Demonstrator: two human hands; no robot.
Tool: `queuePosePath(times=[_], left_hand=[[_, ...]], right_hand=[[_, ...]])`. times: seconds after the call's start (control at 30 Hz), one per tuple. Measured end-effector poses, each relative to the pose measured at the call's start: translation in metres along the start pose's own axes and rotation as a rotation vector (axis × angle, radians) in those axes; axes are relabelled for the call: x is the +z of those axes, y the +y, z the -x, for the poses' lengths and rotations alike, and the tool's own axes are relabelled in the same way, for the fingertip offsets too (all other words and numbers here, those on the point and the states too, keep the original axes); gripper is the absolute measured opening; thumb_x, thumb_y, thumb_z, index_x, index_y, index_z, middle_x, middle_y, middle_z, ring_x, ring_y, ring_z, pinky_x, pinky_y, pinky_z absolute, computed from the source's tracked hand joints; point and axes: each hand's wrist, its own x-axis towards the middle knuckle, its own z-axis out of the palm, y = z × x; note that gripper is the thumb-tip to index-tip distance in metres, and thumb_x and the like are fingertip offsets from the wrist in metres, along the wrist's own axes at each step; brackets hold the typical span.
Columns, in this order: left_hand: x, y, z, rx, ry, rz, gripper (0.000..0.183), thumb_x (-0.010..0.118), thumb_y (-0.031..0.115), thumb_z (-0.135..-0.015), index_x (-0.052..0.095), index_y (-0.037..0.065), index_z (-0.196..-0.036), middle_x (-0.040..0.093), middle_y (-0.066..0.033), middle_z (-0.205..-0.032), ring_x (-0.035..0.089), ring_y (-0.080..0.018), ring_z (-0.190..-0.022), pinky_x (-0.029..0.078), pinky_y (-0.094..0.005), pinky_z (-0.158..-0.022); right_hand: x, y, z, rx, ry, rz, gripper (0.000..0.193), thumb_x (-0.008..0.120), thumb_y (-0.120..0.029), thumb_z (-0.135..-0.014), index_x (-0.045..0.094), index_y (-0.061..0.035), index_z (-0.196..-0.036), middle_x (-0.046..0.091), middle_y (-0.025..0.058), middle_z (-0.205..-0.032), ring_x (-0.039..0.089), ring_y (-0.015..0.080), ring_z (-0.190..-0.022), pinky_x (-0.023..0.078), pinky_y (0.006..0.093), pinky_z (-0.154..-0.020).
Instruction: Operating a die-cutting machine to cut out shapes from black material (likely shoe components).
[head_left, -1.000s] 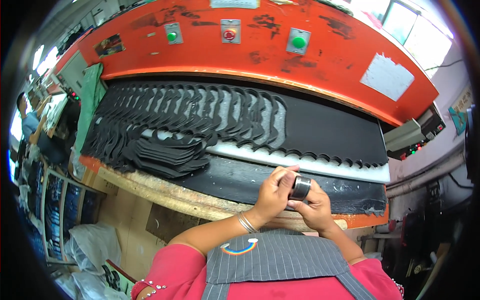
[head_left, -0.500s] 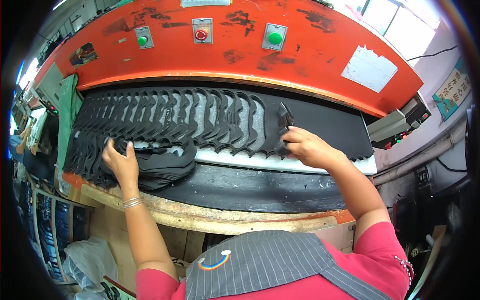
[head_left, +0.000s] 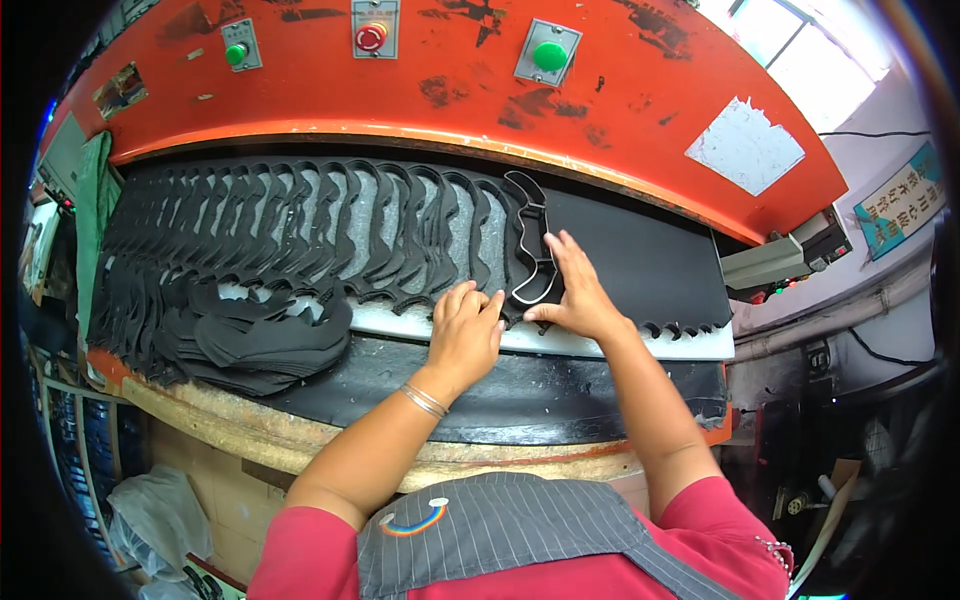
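Observation:
A curved, wavy-sided metal cutting die (head_left: 523,262) lies on the stacked black foam sheets (head_left: 640,255), just right of the cut-out rows. My right hand (head_left: 580,295) is at its right side, thumb and fingers spread, fingertips against its edge and thumb by its near end. My left hand (head_left: 464,335) rests at the near edge of the stack, left of the die, with bent fingers over the foam's cut edge; nothing shows in its grasp. Farther left, a pile of cut black foam pieces (head_left: 265,340) sits on the front ledge.
Behind the foam stretches the orange press beam (head_left: 450,100) with green buttons (head_left: 549,56) and a red button (head_left: 370,38). A white board (head_left: 650,345) lies under the foam. A worn wooden edge (head_left: 300,450) borders the front. Green cloth (head_left: 95,200) hangs at the left.
The cutting die has gone from being held tilted in my right hand to lying on the foam. My left hand has moved right, from the cut pieces to the stack's near edge.

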Motion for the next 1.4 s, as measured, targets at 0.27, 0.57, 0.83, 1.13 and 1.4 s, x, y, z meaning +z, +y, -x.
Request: queuePosePath(times=[0.27,0.57,0.83,1.13,1.4], left_hand=[[0.004,-0.012,-0.016,0.006,-0.041,0.021,0.04,0.061,0.012,-0.082,0.063,0.007,-0.121,0.057,-0.0073,-0.103,0.045,-0.0326,-0.118,0.033,-0.0468,-0.1],[-0.002,-0.022,-0.033,0.004,-0.065,0.034,0.04,0.061,0.012,-0.08,0.063,0.007,-0.121,0.057,-0.0074,-0.105,0.045,-0.0326,-0.119,0.034,-0.0469,-0.1],[-0.031,-0.013,-0.055,-0.03,-0.081,0.176,0.048,0.069,0.012,-0.077,0.06,0.004,-0.123,0.057,-0.0125,-0.113,0.047,-0.0356,-0.12,0.036,-0.0439,-0.104],[-0.235,-0.184,-0.158,-0.279,0.774,0.183,0.023,0.051,0.017,-0.099,0.066,0.0,-0.102,0.063,-0.008,-0.098,0.06,-0.017,-0.093,0.048,-0.0311,-0.087],[-0.305,-0.25,-0.199,-0.235,0.732,-0.192,0.034,0.042,0.022,-0.102,0.05,-0.001,-0.078,0.051,-0.0093,-0.078,0.05,-0.0214,-0.074,0.041,-0.0324,-0.074]], right_hand=[[0.013,0.014,-0.013,0.108,-0.055,0.108,0.092,0.084,-0.055,-0.051,0.054,-0.0073,-0.124,0.053,0.0212,-0.132,0.038,0.0322,-0.136,0.022,0.0512,-0.113],[0.01,0.017,-0.033,0.036,-0.022,0.12,0.087,0.083,-0.055,-0.052,0.057,-0.0081,-0.12,0.059,0.0226,-0.123,0.044,0.0316,-0.132,0.024,0.0531,-0.11],[-0.013,0.006,-0.049,0.173,-0.186,0.1,0.103,0.078,-0.06,-0.057,0.042,-0.0092,-0.14,0.044,0.0224,-0.141,0.029,0.0333,-0.14,0.018,0.0539,-0.113],[-0.086,-0.067,-0.133,0.138,0.515,-0.348,0.048,0.081,-0.016,-0.076,0.052,-0.0012,-0.111,0.061,0.0049,-0.075,0.058,0.011,-0.067,0.049,0.0251,-0.064],[-0.072,-0.062,-0.2,0.138,0.612,-0.279,0.018,0.071,-0.011,-0.085,0.055,-0.003,-0.091,0.058,0.0031,-0.068,0.052,0.0076,-0.062,0.045,0.0239,-0.058]])
